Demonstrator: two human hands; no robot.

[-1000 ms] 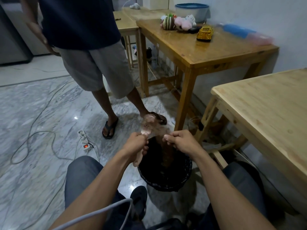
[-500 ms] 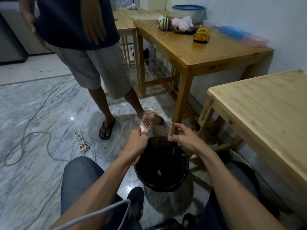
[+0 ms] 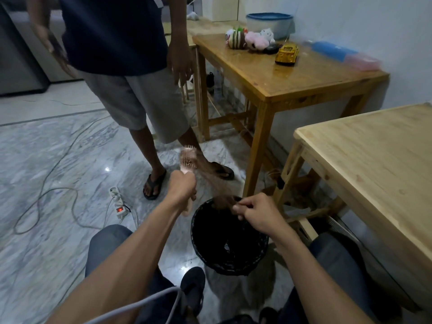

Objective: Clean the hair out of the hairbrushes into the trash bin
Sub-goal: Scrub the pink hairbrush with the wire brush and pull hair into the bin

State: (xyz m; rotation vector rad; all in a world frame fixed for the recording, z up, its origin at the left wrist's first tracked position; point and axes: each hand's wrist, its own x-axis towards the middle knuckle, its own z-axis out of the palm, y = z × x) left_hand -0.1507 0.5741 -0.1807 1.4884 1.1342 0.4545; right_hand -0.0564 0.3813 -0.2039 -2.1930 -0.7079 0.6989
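Dark trousers on both knees at the bottom edge, a pale cable (image 3: 140, 305) crossing the left thigh. Just beyond, between the knees, black trash bin (image 3: 203, 249) standing upright on the marble floor (image 3: 46, 160). Right hand (image 3: 257, 215) over the bin's far rim, thumb and fingers pinched tight on a brown tuft of hair (image 3: 222, 199). Strands stretched taut and slanting from that tuft up to the bristles of the pink hairbrush (image 3: 188, 161). Left hand (image 3: 182, 190) fisted around the brush handle, just left of the bin's rim, head raised and bristles facing right, blurred. Left of that, on the floor, white power strip (image 3: 118, 202) with a red lit switch, cables looping away. Further off, a second person's legs in grey shorts and dark sandals (image 3: 154, 183), standing close behind the brush. Right side, pale wooden table (image 3: 374, 160); behind it a darker varnished table (image 3: 280, 76) bearing a yellow toy car (image 3: 287, 54), plush toys (image 3: 252, 38) and a blue-lidded tub (image 3: 268, 22) near the wall.
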